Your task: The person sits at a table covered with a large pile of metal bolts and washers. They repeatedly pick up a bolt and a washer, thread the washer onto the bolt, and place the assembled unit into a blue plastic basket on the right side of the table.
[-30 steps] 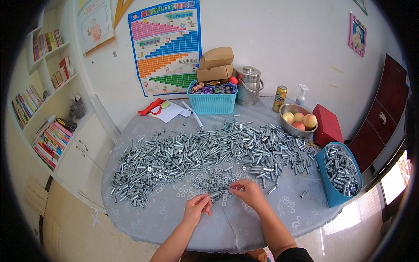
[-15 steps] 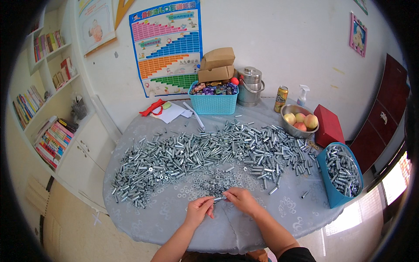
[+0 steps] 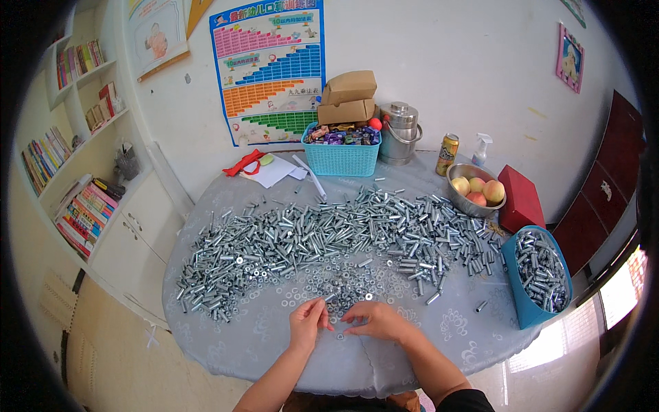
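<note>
My left hand (image 3: 309,324) is closed, thumb and fingertips pinching a short silvery metal tube (image 3: 330,298) that points up and to the right. Just to its right, my right hand (image 3: 376,321) hovers low over the cloth, thumb and forefinger apart and nothing visible between them. A small metal nut (image 3: 340,336) lies on the cloth beside the right thumb. Beyond both hands is a dark heap of small nuts (image 3: 336,281), with flat washers (image 3: 295,295) scattered around it. A wide pile of metal tubes (image 3: 322,230) stretches across the table behind these.
A blue basket of metal tubes (image 3: 511,288) stands at the table's right edge. Behind it are a red box (image 3: 522,199), a steel bowl of fruit (image 3: 473,208), a can (image 3: 447,154) and a spray bottle (image 3: 482,148). A turquoise basket (image 3: 342,159) and a steel canister (image 3: 398,137) stand at the back.
My hands, which met at the metal tube, have parted. The right hand has let go and lowered; the left keeps the tube, now tilted up. A nut now shows on the cloth between them.
</note>
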The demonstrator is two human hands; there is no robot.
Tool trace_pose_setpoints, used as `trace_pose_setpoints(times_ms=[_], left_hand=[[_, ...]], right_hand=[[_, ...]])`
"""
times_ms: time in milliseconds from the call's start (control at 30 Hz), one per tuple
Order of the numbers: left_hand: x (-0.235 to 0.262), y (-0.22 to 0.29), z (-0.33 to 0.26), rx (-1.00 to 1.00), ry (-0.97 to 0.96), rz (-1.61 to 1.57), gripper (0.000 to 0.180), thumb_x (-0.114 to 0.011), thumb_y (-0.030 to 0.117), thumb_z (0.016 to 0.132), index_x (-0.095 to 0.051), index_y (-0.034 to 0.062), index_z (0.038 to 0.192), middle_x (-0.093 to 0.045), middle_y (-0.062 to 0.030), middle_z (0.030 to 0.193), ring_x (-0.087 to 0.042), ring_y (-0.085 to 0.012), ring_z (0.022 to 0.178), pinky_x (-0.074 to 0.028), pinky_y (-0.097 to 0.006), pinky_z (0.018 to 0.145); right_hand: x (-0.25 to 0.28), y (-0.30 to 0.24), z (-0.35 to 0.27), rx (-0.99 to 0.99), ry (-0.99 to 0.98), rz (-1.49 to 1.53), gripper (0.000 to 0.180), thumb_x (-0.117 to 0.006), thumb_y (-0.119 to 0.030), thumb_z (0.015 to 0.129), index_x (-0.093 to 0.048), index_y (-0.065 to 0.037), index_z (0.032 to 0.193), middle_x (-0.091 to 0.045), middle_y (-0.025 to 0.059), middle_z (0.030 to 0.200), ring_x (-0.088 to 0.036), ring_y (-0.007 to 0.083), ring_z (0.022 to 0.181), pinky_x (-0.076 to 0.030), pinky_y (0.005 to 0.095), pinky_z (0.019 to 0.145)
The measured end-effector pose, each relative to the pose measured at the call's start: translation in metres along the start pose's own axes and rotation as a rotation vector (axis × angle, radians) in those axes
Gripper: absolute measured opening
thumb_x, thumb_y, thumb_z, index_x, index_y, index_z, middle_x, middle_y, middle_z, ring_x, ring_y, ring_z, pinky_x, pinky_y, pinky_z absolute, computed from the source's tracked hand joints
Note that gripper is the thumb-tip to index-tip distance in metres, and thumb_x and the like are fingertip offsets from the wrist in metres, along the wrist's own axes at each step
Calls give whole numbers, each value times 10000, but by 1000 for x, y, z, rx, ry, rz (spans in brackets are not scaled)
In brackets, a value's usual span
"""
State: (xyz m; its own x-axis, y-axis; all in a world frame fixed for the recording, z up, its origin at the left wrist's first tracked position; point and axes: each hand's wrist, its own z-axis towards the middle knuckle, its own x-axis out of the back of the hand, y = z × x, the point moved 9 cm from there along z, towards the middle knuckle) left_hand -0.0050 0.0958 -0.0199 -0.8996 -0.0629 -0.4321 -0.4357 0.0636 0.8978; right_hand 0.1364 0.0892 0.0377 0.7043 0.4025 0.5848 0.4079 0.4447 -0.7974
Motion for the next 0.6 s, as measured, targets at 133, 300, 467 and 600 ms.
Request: trace_pose_setpoints(times_ms=[133, 300, 467, 600], left_hand=[[-2, 2, -1, 4, 14, -11, 186, -531, 100, 876, -570, -57, 969, -534, -53, 696, -483, -94, 516, -501, -276, 458], [-2, -1, 1, 12, -11, -22, 186, -536, 97, 872, -568, -60, 968, -535, -54, 688, -484, -95, 520, -497, -278, 457], [-5, -6, -1, 65, -80, -3, 179, -543, 95, 868, -575, -57, 957, -541, -61, 684, -482, -97, 502, -500, -288, 457], [-13, -8, -5, 105, -111, 21, 172, -539, 105, 872, -587, -50, 930, -540, -60, 665, -480, -100, 488, -501, -288, 458]], right_hand=[[-25, -9, -1, 114, -108, -120, 222, -687, -202, 724, -640, -99, 915, -605, 40, 868, -591, 195, 771, -479, 320, 651], [-25, 5, 2, 78, -29, -174, 171, -678, -177, 732, -645, -88, 875, -609, 57, 860, -594, 209, 785, -474, 324, 659], [34, 19, -3, -76, 460, 144, 168, -677, -101, 742, -650, -69, 905, -618, 58, 908, -588, 181, 791, -469, 283, 646], [38, 14, -3, -56, 474, 243, 189, -676, -45, 737, -659, -65, 923, -620, 55, 928, -574, 141, 796, -463, 251, 657]])
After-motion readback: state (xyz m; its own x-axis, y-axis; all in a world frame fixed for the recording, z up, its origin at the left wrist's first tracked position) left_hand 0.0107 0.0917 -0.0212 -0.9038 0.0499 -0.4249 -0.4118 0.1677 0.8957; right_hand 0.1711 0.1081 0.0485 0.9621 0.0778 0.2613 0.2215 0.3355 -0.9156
